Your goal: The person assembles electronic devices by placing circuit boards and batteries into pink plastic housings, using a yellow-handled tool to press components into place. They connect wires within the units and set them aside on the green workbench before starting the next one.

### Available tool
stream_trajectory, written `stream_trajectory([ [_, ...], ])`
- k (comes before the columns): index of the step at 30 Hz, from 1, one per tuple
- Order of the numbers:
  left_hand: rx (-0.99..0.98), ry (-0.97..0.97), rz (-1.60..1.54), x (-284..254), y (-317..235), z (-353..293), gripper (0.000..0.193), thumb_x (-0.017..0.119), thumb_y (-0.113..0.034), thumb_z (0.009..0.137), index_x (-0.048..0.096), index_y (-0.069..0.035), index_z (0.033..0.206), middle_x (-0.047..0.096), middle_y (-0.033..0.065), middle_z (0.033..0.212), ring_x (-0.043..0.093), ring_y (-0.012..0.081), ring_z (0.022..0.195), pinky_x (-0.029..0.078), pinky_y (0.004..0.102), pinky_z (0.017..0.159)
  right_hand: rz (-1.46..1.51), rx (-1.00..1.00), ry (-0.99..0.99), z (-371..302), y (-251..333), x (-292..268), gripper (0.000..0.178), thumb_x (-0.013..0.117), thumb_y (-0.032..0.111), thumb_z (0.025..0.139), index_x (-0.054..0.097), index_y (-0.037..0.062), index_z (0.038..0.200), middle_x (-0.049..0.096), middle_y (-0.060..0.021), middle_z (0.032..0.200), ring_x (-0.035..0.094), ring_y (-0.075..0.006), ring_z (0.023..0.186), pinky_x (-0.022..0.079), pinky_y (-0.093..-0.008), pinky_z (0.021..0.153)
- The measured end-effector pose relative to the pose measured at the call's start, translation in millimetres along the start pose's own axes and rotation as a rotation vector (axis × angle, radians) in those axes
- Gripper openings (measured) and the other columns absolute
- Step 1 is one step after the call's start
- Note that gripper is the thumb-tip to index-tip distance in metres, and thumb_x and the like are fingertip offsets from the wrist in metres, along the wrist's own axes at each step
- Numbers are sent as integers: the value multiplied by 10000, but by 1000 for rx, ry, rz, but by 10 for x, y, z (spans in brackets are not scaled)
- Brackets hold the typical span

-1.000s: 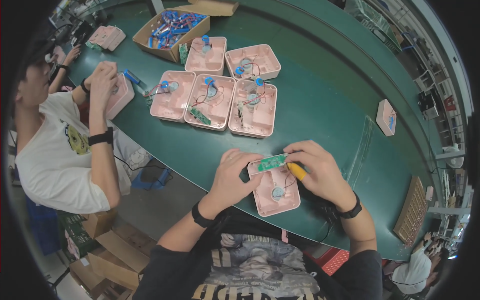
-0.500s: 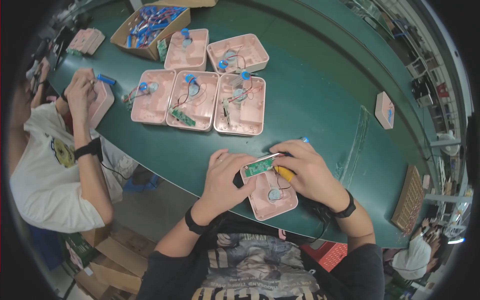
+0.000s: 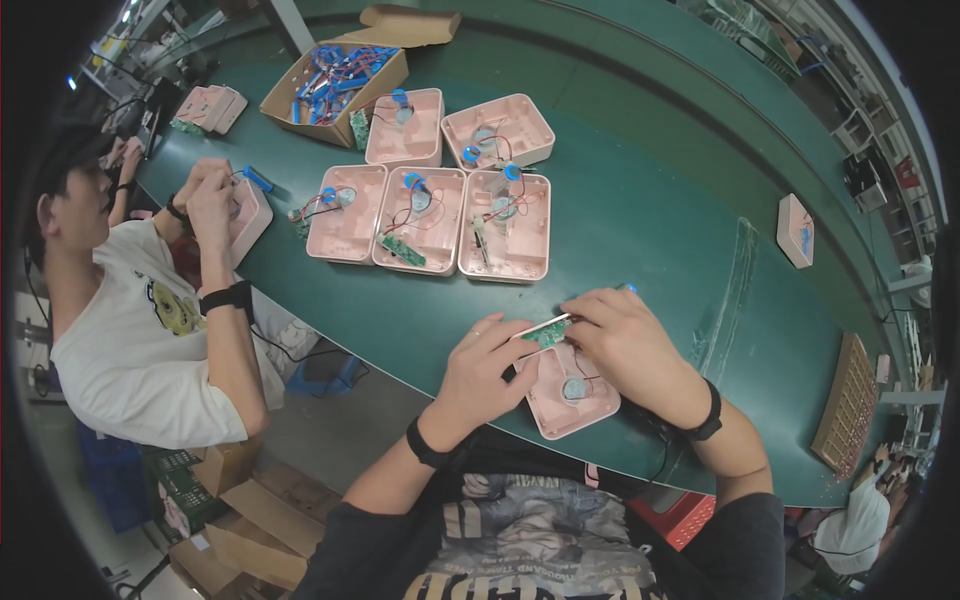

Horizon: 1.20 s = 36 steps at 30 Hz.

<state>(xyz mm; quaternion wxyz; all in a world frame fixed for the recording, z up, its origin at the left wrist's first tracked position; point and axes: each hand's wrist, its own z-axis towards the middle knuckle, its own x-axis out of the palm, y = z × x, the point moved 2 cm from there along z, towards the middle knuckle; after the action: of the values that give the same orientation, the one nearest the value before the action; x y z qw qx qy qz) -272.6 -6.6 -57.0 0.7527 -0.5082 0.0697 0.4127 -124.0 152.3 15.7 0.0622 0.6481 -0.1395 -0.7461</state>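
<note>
Head view: green circuit board over far edge of pink housing, near side of table; left hand clamped on its left end, right hand on its right; grey disc inside housing; farther left, five pink housings, then cardboard box of blue cylinders; co-worker at left

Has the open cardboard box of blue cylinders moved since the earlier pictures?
No, not visibly: the cardboard box keeps its place just left of the nearest pink housing on the green table; the whole view has shifted instead.
</note>
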Motion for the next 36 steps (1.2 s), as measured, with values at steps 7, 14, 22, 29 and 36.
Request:
stream_trajectory([
  [7, -34, 21, -29, 1, -5, 16, 188, 810, -71, 818, 754, -54, 997, 739, 106, 1135, 711, 349, 1008, 568, 473, 1024, 158, 69, -90, -54, -64, 107, 130, 772, 91, 851, 768, 28, 965, 728, -92, 1188, 672, -301, 1107, 532, -421, 970],
  [14, -5, 22, -18, 17, 13, 24, 205, 803, -43, 818, 745, -33, 1014, 744, 126, 1116, 702, 356, 968, 573, 479, 993, 234, 95, -122, -127, -93, 129, 112, 762, 88, 885, 762, 22, 975, 725, -97, 1189, 681, -305, 1094, 539, -417, 961],
  [22, -6, 39, -17, 19, 16, 24, 229, 808, -67, 829, 765, -59, 1053, 718, 97, 1105, 697, 347, 977, 571, 478, 1013, 215, 74, -201, -181, -73, 182, 123, 758, 90, 888, 780, 27, 991, 725, -99, 1194, 690, -297, 1082, 542, -413, 957],
  [29, 29, 40, 34, 38, -22, 43, 153, 782, -45, 845, 781, -38, 998, 721, 128, 1083, 679, 354, 922, 572, 483, 1009, 60, 75, -45, -102, -37, 132, 176, 749, 69, 857, 790, 31, 1023, 721, -101, 1213, 681, -298, 1106, 540, -411, 966],
  [36, 41, 17, 64, 44, -43, 52, 130, 765, -38, 855, 773, -35, 985, 709, 140, 1068, 665, 355, 923, 574, 466, 959, 62, -6, 15, -100, -281, -158, 296, 764, 83, 843, 781, 44, 1136, 697, -117, 1280, 638, -316, 1221, 514, -432, 1018],
])
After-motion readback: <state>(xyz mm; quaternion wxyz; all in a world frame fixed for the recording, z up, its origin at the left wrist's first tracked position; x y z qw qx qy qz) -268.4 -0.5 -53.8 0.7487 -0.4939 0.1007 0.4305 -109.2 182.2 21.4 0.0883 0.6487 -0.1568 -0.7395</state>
